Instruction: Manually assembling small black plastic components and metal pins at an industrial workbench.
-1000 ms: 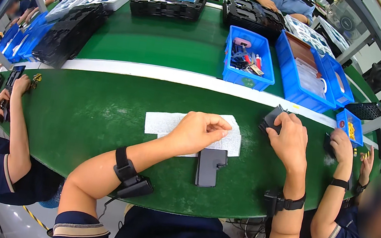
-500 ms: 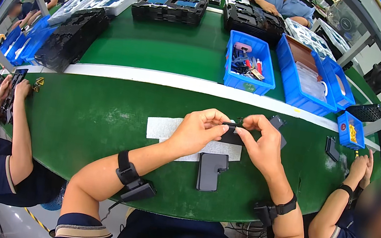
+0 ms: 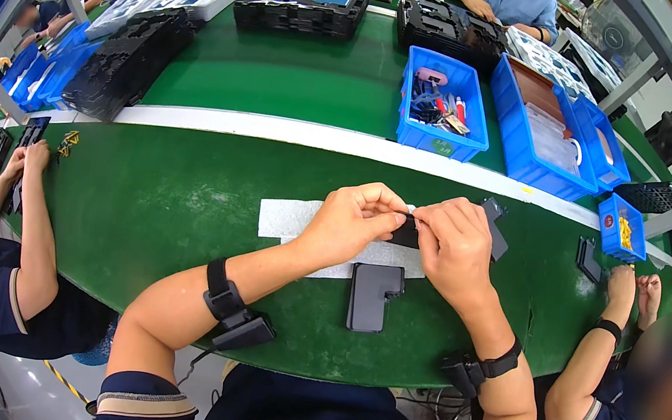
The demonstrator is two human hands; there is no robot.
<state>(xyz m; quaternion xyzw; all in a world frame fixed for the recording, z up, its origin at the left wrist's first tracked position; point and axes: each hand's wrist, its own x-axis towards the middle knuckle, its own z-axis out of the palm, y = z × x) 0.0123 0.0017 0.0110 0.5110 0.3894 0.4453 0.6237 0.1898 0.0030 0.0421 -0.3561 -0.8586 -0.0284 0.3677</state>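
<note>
My left hand (image 3: 351, 226) and my right hand (image 3: 455, 245) meet over the white sheets (image 3: 282, 216) on the table. Between them is a small dark piece (image 3: 406, 233), mostly hidden by the fingers, so its kind does not show. Left thumb and fingers pinch its near side. The right thumb and fingertips close at its other end, with something tiny and pale at the tips. Just below lies a flat black block (image 3: 372, 299) with a notched corner, on the green surface. Another black block (image 3: 493, 226) sits partly behind my right hand.
Beyond the white ledge (image 3: 278, 132) stand a blue bin (image 3: 443, 146) of tools, a larger blue bin (image 3: 547, 182) and black trays (image 3: 296, 21). A small blue bin (image 3: 615, 242) of yellow pieces is at right. Co-workers' hands (image 3: 622, 291) work at both sides.
My right hand has closed in toward the left, its fingers curling down over the piece. The left hand has barely shifted. At right, the co-worker's hands have moved apart.
</note>
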